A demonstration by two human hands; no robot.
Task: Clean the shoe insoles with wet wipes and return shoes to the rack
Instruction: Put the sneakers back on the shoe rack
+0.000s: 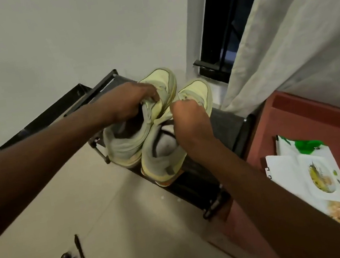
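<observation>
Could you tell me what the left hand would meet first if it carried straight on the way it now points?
The left hand, gripping the left shoe at the tongue, points toward the toe. Beyond that, probably the white wall behind the rack, though depth is unclear.

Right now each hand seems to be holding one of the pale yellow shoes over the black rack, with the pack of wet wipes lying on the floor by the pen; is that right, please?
Not quite: the pack of wet wipes lies on the reddish-brown surface at the right, not on the floor by the pen. The head view shows it. The rest holds: the left hand and right hand each hold a shoe over the rack.
</observation>
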